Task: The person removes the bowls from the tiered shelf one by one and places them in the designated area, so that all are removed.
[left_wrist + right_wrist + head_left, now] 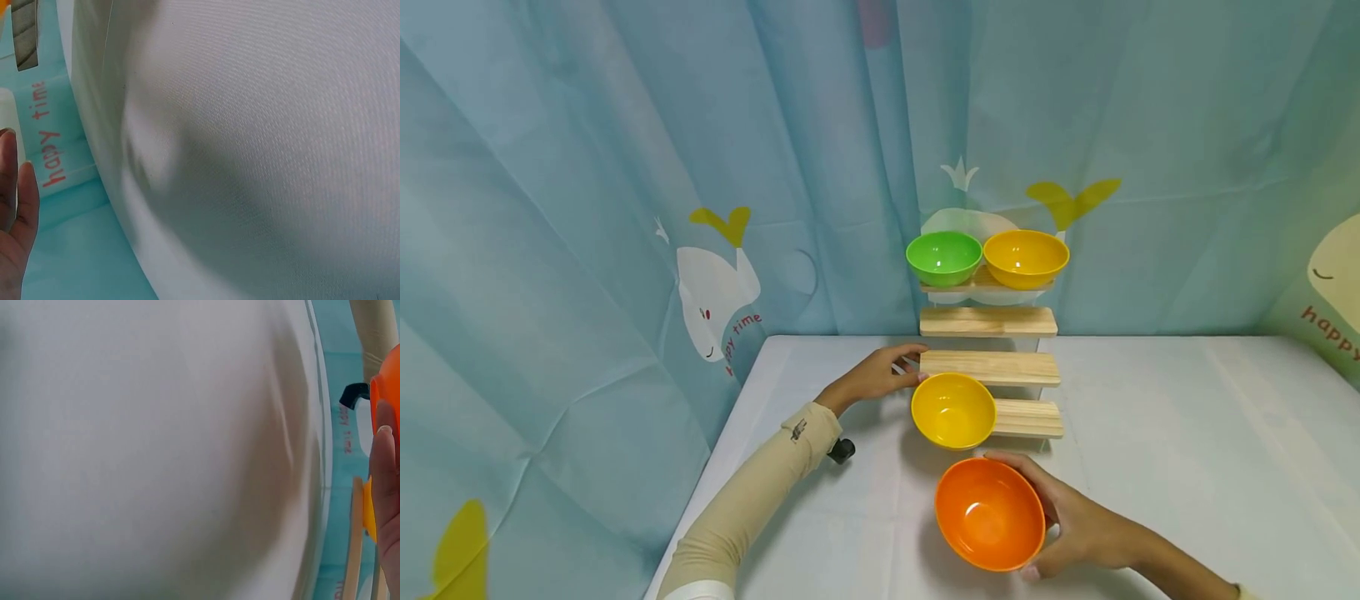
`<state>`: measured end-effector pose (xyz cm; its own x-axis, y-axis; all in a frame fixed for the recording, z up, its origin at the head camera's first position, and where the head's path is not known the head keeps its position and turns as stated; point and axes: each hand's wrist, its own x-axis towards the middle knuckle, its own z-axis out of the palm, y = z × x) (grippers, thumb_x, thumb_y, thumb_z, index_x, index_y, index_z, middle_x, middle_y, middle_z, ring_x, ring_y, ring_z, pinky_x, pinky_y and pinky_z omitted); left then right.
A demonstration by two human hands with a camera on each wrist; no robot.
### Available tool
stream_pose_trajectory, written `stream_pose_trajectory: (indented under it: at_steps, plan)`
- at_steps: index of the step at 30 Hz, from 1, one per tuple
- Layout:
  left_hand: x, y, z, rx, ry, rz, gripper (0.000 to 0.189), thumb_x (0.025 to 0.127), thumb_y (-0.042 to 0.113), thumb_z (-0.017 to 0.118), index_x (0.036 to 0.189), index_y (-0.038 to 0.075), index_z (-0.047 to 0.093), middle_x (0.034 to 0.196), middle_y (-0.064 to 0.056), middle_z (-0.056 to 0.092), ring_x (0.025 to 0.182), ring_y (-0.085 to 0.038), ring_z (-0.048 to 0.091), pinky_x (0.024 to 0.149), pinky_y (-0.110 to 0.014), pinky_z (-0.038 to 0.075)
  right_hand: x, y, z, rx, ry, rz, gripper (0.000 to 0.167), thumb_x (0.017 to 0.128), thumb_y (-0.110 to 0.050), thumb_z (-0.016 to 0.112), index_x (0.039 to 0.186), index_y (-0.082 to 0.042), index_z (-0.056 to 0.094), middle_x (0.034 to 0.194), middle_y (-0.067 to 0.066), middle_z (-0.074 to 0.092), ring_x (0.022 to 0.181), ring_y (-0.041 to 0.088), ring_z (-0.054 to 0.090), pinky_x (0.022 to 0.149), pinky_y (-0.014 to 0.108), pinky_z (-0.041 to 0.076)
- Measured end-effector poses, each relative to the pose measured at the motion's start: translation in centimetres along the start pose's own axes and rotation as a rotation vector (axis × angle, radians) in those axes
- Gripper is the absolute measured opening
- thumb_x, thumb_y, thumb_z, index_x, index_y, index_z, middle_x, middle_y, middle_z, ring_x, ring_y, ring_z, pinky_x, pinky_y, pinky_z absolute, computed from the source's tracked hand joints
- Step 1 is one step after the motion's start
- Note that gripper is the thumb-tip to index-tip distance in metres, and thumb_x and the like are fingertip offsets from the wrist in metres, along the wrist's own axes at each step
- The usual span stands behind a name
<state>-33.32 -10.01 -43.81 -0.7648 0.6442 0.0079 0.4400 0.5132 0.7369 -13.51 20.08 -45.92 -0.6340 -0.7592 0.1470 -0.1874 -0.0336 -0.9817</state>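
My right hand [1086,529] grips an orange bowl [988,512] at its right side, thumb by the near rim and fingers behind the far side. The bowl tilts with its inside toward the head camera. Up and to the left, my left hand [880,372] reaches to the left end of a wooden step rack [988,367], fingertips right at a plank and thumb by the rim of a yellow bowl [953,411]. That bowl overlaps the left part of the lowest plank. In the left wrist view, loosely extended fingers [26,203] show at the edge.
A green bowl [944,258] and another yellow bowl [1026,258] stand side by side on the rack's top plank. White cloth covers the table [1187,467]. Behind hangs a blue curtain [820,167] with whale prints. A small black object [842,451] shows beside the left sleeve.
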Motion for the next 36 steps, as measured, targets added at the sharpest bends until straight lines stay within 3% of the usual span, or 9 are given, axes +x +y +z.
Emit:
stream_pose_trajectory:
  at_steps: [5, 11, 23, 29, 36]
  plan:
    - [0.0, 0.1, 0.0, 0.019, 0.002, 0.004, 0.055, 0.1, 0.032, 0.064, 0.15, 0.017, 0.048, 0.138, -0.008, 0.058, 0.114, -0.019, 0.062, 0.094, -0.028, 0.054, 0.4, 0.3, 0.7, -0.015, 0.001, 0.016, 0.1, 0.078, 0.0, 0.077, 0.158, -0.011, 0.017, 0.148, 0.015, 0.046, 0.126, 0.022, 0.055, 0.089, 0.036, 0.057]
    - [0.0, 0.2, 0.0, 0.016, 0.001, -0.002, 0.055, 0.1, 0.032, 0.063, 0.151, 0.017, 0.047, 0.139, -0.008, 0.058, 0.114, -0.018, 0.062, 0.095, -0.028, 0.053, 1.0, 0.4, 1.5, -0.019, 0.035, 0.131, 0.1, 0.076, -0.003, 0.081, 0.157, -0.015, 0.022, 0.149, 0.009, 0.048, 0.124, 0.02, 0.056, 0.092, 0.034, 0.056]
    - [0.0, 0.1, 0.2, 0.026, 0.001, -0.007, 0.056, 0.101, 0.035, 0.061, 0.152, 0.015, 0.045, 0.139, -0.008, 0.057, 0.114, -0.018, 0.062, 0.094, -0.029, 0.054, 2.5, 1.5, 3.0, -0.027, 0.012, 0.056, 0.101, 0.075, -0.003, 0.084, 0.155, -0.017, 0.025, 0.146, 0.013, 0.048, 0.118, 0.028, 0.062, 0.09, 0.036, 0.059]
    - [0.0, 0.1, 0.2, 0.016, -0.003, -0.012, 0.056, 0.102, 0.034, 0.061, 0.152, 0.016, 0.045, 0.14, -0.008, 0.056, 0.115, -0.019, 0.061, 0.094, -0.029, 0.054, 2.8, 1.5, 3.3, -0.011, 0.022, 0.108, 0.103, 0.073, -0.003, 0.085, 0.155, -0.02, 0.025, 0.146, 0.011, 0.048, 0.116, 0.029, 0.064, 0.09, 0.036, 0.059]
    - [0.0, 0.0, 0.2, 0.024, -0.001, -0.007, 0.058, 0.102, 0.034, 0.061, 0.153, 0.013, 0.044, 0.14, -0.01, 0.057, 0.115, -0.02, 0.062, 0.094, -0.03, 0.054, 3.3, 1.7, 3.7, -0.033, 0.014, 0.113, 0.1, 0.073, -0.006, 0.085, 0.154, -0.017, 0.027, 0.141, 0.013, 0.053, 0.104, 0.027, 0.068, 0.08, 0.037, 0.061]
